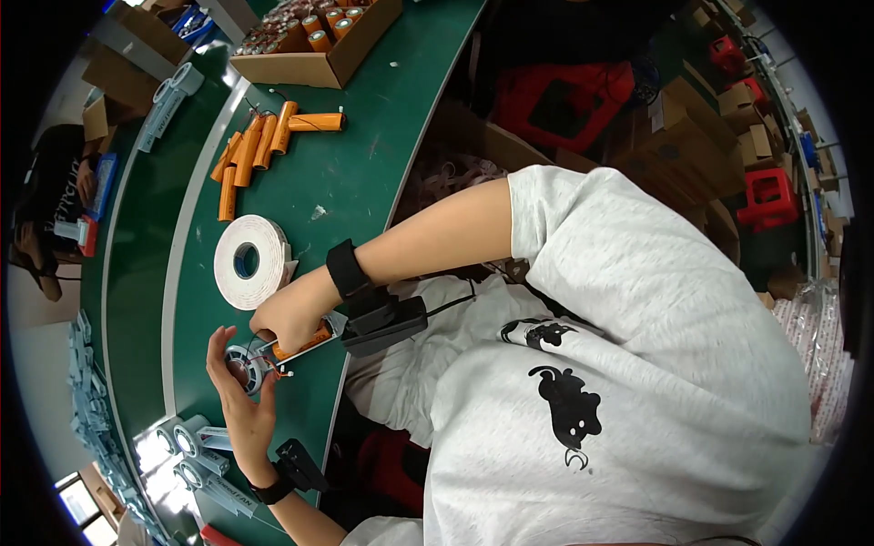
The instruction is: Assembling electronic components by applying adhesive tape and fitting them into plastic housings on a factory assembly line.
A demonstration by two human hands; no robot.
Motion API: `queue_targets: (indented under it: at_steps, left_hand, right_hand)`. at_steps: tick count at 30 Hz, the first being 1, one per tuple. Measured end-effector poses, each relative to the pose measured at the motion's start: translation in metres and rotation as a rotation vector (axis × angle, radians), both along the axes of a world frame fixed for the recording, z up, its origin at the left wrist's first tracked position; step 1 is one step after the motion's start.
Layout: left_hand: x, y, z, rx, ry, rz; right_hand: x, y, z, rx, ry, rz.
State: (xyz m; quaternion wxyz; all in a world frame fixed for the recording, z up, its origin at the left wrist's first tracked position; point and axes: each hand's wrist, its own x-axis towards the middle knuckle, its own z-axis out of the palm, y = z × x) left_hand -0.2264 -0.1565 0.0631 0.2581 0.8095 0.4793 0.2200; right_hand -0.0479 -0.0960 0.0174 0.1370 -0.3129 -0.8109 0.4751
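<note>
My left hand (248, 414) comes in from the bottom. Its thumb and fingers curve around the round head of a small handheld fan (244, 369), where thin wires show at the rim. My right hand (293, 314) reaches in from above, its fingers curled down onto an orange cylindrical battery (314, 340). That battery lies along the fan's pale handle, which points toward my body. The right fingertips are partly hidden behind the knuckles. Just above the right hand, a big roll of white tape (228, 268) lies flat on the green table (364, 182).
Several wired orange batteries (264, 136) lie farther up the table, below a cardboard box (341, 68) of more cells. Pale blue fan housings (196, 446) stand near my left hand. Another person's hand (86, 182) is across the table. Red stools (569, 100) are on the floor.
</note>
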Motion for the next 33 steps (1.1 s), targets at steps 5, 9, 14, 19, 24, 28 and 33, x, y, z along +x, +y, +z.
queue_targets:
  at_steps: [5,9,14,19,24,28,33]
  left_hand:
    - [0.001,0.013,0.011,0.115,0.182,-0.097]
    - [-0.025,0.032,0.075,0.011,0.312,0.177]
    - [-0.145,0.204,0.086,0.236,0.250,0.358]
    - [-0.287,0.296,-0.050,0.242,0.170,0.508]
    - [-0.007,0.217,0.029,0.735,0.695,0.278]
    - [0.098,0.108,0.027,0.423,0.475,-0.369]
    - [0.279,0.101,0.059,0.518,0.535,-0.365]
  right_hand:
    - [0.011,-0.002,0.007,0.048,0.073,-0.056]
    - [0.079,0.001,0.050,0.201,0.416,-0.189]
    - [0.168,0.044,0.036,0.584,-0.283,-0.946]
    - [0.109,0.081,0.033,1.001,-0.674,-0.885]
    - [0.143,0.117,0.019,0.765,-0.550,-0.765]
    - [0.144,0.113,0.044,0.932,-0.532,-0.777]
    - [0.201,0.022,0.092,0.068,0.323,-0.798]
